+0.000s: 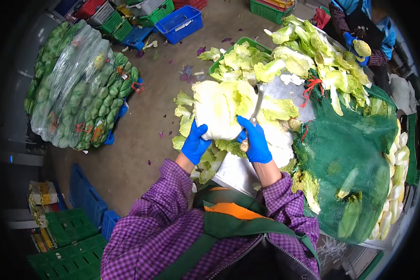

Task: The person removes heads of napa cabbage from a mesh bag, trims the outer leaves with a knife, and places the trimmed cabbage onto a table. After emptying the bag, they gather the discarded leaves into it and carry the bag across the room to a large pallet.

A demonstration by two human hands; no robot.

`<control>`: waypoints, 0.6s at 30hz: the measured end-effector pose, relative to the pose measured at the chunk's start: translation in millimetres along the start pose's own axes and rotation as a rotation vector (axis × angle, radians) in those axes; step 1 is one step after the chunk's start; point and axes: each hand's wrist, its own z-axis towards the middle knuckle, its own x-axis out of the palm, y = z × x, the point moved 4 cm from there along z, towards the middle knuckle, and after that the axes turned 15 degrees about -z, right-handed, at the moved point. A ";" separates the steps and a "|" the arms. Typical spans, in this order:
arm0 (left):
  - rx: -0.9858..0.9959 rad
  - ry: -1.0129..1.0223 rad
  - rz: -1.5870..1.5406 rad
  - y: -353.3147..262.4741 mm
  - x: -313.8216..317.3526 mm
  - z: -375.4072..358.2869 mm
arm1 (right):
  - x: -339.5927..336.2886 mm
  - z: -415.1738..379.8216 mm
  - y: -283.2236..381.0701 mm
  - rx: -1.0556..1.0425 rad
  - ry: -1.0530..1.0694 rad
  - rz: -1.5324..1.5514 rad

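Note:
A pale napa cabbage is held up in front of me above the metal table. My left hand, in a blue glove, grips its lower left side. My right hand, also gloved in blue, is closed around a knife with a wooden handle. The blade points away from me along the cabbage's right side, and the right fingers are against the cabbage. Loose outer leaves lie on the table around it. A green mesh bag with cabbages inside lies to the right.
A green crate heaped with leaves stands beyond the cabbage. Trimmed cabbages are stacked at far right. Wrapped bagged greens stand on a blue pallet at left. Another person's gloved hand holds a cabbage at upper right. Blue and green crates surround the floor.

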 end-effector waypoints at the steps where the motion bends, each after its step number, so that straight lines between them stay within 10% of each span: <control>1: -0.021 -0.011 -0.087 4.6 -1.1 1.8 | -0.3 -3.6 0.8 -0.014 -0.003 0.140; 6: -0.017 -0.027 -0.397 13.5 23.5 7.0 | -7.2 -20.8 7.7 0.093 -0.073 0.621; 9: -0.109 0.358 -0.792 -2.4 78.5 11.4 | -52.0 -20.5 -1.9 -0.002 -0.097 -0.116; 12: -0.213 0.177 -0.920 -7.5 81.6 2.9 | -51.4 -28.4 8.0 0.101 -0.127 -0.517; 18: -0.136 0.058 -0.357 4.1 53.4 2.1 | 7.4 -46.8 47.1 -0.248 -0.233 -0.347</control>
